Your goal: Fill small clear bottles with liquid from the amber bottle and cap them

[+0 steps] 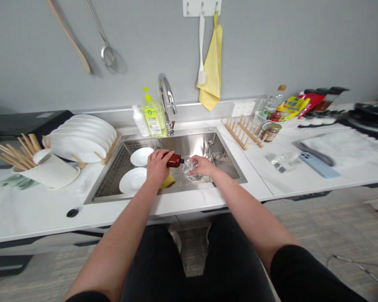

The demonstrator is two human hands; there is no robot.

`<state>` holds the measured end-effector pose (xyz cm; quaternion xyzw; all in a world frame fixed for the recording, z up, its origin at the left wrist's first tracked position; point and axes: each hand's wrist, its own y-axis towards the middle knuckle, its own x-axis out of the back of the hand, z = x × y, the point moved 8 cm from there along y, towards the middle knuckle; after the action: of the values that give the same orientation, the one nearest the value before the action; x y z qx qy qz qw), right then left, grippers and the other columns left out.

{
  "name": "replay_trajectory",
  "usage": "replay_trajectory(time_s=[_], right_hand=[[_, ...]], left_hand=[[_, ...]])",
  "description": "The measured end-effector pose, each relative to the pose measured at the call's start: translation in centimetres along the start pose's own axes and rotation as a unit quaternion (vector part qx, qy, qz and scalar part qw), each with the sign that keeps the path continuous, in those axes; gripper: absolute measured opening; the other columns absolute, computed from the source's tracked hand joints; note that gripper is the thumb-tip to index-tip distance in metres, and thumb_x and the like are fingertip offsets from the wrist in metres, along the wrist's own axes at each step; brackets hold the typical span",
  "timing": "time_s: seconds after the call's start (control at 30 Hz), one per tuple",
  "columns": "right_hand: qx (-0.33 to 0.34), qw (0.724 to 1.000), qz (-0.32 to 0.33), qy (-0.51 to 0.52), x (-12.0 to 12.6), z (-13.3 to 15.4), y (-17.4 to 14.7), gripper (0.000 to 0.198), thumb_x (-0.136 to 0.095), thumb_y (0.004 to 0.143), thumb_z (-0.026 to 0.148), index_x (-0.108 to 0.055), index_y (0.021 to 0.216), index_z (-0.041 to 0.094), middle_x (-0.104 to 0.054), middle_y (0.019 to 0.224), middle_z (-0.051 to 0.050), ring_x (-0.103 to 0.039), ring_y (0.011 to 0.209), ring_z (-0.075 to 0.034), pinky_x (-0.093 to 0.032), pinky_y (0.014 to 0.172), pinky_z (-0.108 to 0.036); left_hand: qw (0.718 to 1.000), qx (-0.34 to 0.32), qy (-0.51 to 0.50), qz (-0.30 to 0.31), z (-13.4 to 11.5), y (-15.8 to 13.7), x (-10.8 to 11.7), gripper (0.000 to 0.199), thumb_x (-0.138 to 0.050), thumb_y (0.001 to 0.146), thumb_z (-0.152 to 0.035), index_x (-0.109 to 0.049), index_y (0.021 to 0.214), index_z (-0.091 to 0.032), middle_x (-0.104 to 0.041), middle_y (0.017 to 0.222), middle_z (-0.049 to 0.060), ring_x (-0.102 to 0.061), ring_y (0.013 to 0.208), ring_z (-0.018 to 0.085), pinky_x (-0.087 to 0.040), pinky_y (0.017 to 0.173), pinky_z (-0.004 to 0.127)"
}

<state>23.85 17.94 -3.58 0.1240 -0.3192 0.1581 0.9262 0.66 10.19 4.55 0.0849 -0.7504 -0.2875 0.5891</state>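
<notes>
Over the sink (pixel 230 161), my left hand (pixel 158 165) is closed around a brown bottle (pixel 174 160). The bottle lies tilted on its side, its dark neck pointing right. My right hand (pixel 203 165) pinches a small clear plastic piece (pixel 189 166) right at the bottle's mouth; its exact kind is hard to make out. Below my left hand lies a yellow sponge or cloth (pixel 167 182), partly hidden. Two white dishes, a rear one (pixel 141 156) and a front one (pixel 132 180), sit in the left part of the sink.
Behind the sink stand a chrome faucet (pixel 166 98), a green-yellow soap bottle (pixel 154 117) and a white bottle (pixel 140 121). White plates (pixel 78 138) fill a rack at left. A wooden rack (pixel 244 132), a jar (pixel 271 131) and a blue phone (pixel 318 165) are at right. A black cap (pixel 72 213) lies front left.
</notes>
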Motion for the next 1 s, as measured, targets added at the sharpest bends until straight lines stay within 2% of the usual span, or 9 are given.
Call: replay_trajectory(time_s=[0.5, 1.0], right_hand=[[0.004, 1.000, 0.003, 0.007, -0.19, 0.01, 0.13, 0.060, -0.110, 0.062, 0.038, -0.074, 0.106, 0.024, -0.079, 0.101, 0.001, -0.075, 0.092, -0.022, -0.055, 0.085, -0.033], [0.006, 1.000, 0.004, 0.004, 0.05, 0.38, -0.10, 0.058, -0.109, 0.062, 0.036, -0.074, 0.106, 0.025, -0.080, 0.101, 0.000, -0.076, 0.093, -0.024, -0.056, 0.084, -0.034]], left_hand=[[1.000, 0.001, 0.008, -0.001, -0.09, -0.08, 0.18, 0.067, -0.063, 0.095, -0.012, -0.073, 0.159, -0.030, -0.071, 0.160, 0.010, -0.055, 0.155, 0.039, -0.039, 0.133, 0.056], [1.000, -0.001, 0.004, 0.002, -0.28, -0.15, 0.28, 0.072, -0.063, 0.093, -0.009, -0.072, 0.161, -0.032, -0.070, 0.162, 0.010, -0.054, 0.157, 0.040, -0.037, 0.135, 0.058]])
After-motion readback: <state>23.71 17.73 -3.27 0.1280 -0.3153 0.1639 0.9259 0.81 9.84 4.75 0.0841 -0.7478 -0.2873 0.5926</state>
